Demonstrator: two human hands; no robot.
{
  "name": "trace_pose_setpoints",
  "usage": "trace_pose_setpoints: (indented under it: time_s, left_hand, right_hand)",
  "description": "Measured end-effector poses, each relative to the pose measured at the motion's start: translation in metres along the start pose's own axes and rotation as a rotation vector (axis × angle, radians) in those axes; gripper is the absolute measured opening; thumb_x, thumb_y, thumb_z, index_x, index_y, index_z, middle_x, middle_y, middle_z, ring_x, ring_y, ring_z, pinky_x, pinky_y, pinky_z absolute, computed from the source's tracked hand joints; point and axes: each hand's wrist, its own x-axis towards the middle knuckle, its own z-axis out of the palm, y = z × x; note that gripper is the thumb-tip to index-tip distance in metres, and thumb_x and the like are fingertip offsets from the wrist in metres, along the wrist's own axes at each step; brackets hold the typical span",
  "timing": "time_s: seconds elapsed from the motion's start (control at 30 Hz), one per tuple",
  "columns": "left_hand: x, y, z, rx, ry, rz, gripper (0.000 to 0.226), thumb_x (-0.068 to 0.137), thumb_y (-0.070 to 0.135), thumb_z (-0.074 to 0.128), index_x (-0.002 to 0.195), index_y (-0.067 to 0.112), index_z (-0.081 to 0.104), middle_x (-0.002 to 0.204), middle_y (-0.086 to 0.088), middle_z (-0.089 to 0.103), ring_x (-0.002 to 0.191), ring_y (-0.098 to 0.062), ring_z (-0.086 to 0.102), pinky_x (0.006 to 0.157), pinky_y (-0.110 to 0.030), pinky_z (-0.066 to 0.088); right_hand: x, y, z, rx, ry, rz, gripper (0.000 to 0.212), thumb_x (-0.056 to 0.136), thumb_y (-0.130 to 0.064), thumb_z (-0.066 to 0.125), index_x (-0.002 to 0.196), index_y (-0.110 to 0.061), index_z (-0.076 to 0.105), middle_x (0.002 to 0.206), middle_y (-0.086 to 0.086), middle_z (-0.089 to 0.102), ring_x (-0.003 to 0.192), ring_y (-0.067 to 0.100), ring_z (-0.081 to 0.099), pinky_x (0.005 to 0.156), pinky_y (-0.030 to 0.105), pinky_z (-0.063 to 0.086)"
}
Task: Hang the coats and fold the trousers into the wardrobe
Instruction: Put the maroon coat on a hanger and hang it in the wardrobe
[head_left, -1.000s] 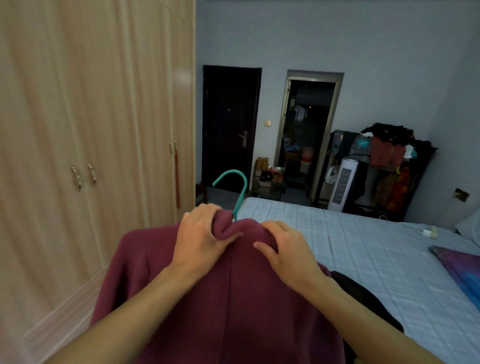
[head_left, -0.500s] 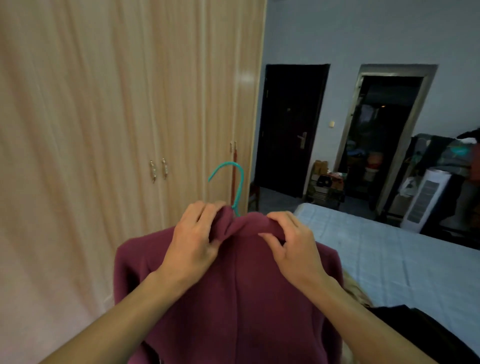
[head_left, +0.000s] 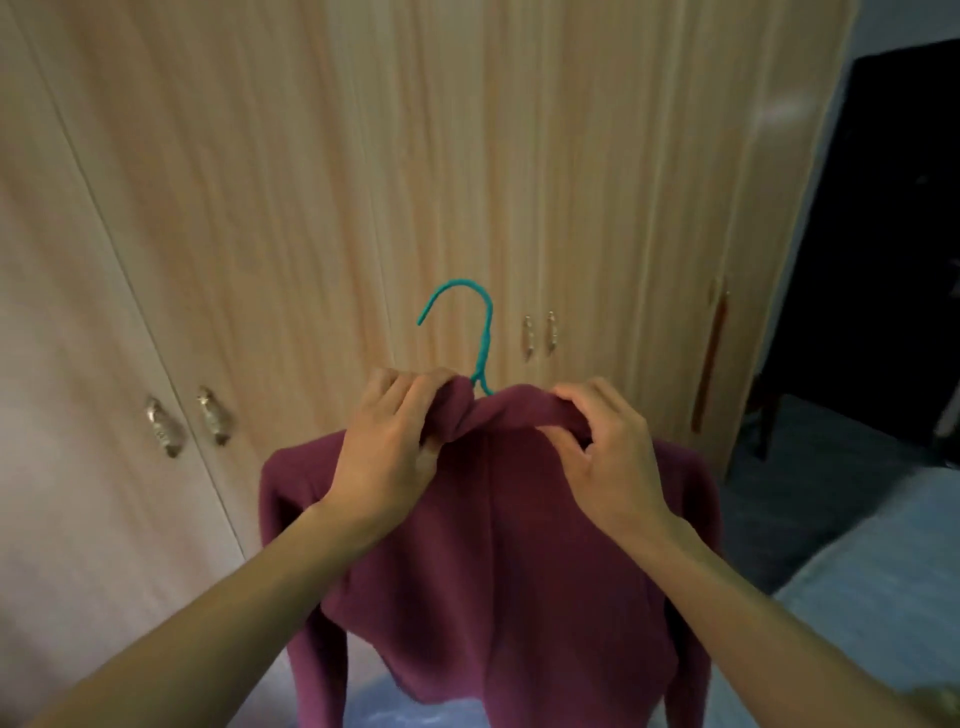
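Closed wardrobe doors beyond coat; left hand, right hand, fingers tight on collar

Dim, cool indoor light with a soft, slightly blurred picture. A pale glare patch sits high on the right of the wardrobe; its far-left door washes out pinkish. Wide-angle bending curves the door edges. The right edge falls into dark.

Single head view, looking forward-down, close to wardrobe doors
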Motion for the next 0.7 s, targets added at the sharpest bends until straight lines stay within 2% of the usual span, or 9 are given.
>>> trace_pose_setpoints:
  time_s: [0.07, 0.13, 0.23, 0.4, 0.5, 0.7]
  left_hand:
    - [-0.001, -0.029, -0.009, 0.08, 0.024, -0.043, 0.047, 0.07, 0.005, 0.062, 0.117, 0.007, 0.061, 0.097, -0.002, 0.063, 0.093, -0.028, 0.051, 0.076, -0.04, 0.047]
    - [-0.004, -0.057, -0.017, 0.126, 0.052, -0.07, 0.046, 0.069, 0.006, 0.063, 0.115, 0.006, 0.062, 0.096, -0.004, 0.063, 0.093, -0.029, 0.052, 0.077, -0.038, 0.045]
    - [-0.01, -0.105, -0.029, 0.138, 0.067, -0.119, 0.048, 0.069, 0.003, 0.063, 0.116, 0.005, 0.06, 0.098, -0.009, 0.063, 0.09, -0.027, 0.051, 0.078, -0.035, 0.041]
    - [-0.021, -0.188, -0.058, 0.158, 0.064, -0.13, 0.049, 0.068, 0.0, 0.062, 0.117, 0.006, 0.059, 0.099, -0.007, 0.06, 0.088, -0.029, 0.052, 0.08, -0.038, 0.043]
    - [-0.034, -0.238, -0.078, 0.195, 0.083, -0.149, 0.048, 0.068, -0.003, 0.063, 0.115, 0.005, 0.061, 0.098, -0.006, 0.059, 0.087, -0.028, 0.052, 0.078, -0.039, 0.045]
    - [-0.086, -0.316, -0.104, 0.237, 0.083, -0.264, 0.049, 0.066, -0.006, 0.06, 0.114, 0.004, 0.062, 0.095, -0.008, 0.06, 0.082, -0.031, 0.054, 0.072, -0.039, 0.046]
  right_hand:
    - [0.016, -0.003, 0.031, 0.049, -0.033, -0.021, 0.024, 0.084, -0.012, 0.075, 0.107, -0.014, 0.067, 0.094, -0.011, 0.058, 0.082, 0.012, 0.059, 0.071, 0.034, 0.052]
    - [0.032, -0.007, 0.064, 0.092, -0.058, -0.036, 0.024, 0.085, -0.013, 0.075, 0.107, -0.016, 0.067, 0.095, -0.008, 0.06, 0.083, 0.012, 0.06, 0.073, 0.032, 0.052]
    - [0.052, -0.018, 0.117, 0.133, -0.094, -0.075, 0.024, 0.085, -0.012, 0.075, 0.107, -0.016, 0.066, 0.095, -0.006, 0.06, 0.084, 0.013, 0.06, 0.071, 0.03, 0.051]
    - [0.083, -0.044, 0.206, 0.19, -0.175, -0.093, 0.026, 0.084, -0.014, 0.077, 0.107, -0.018, 0.065, 0.097, -0.009, 0.062, 0.087, 0.007, 0.06, 0.075, 0.026, 0.051]
    - [0.101, -0.061, 0.26, 0.218, -0.291, -0.114, 0.027, 0.085, -0.018, 0.076, 0.108, -0.022, 0.063, 0.099, -0.014, 0.06, 0.09, 0.003, 0.059, 0.078, 0.025, 0.05]
    - [0.109, -0.094, 0.35, 0.246, -0.563, -0.206, 0.031, 0.08, -0.026, 0.077, 0.107, -0.024, 0.062, 0.098, -0.015, 0.056, 0.09, 0.005, 0.058, 0.078, 0.029, 0.05]
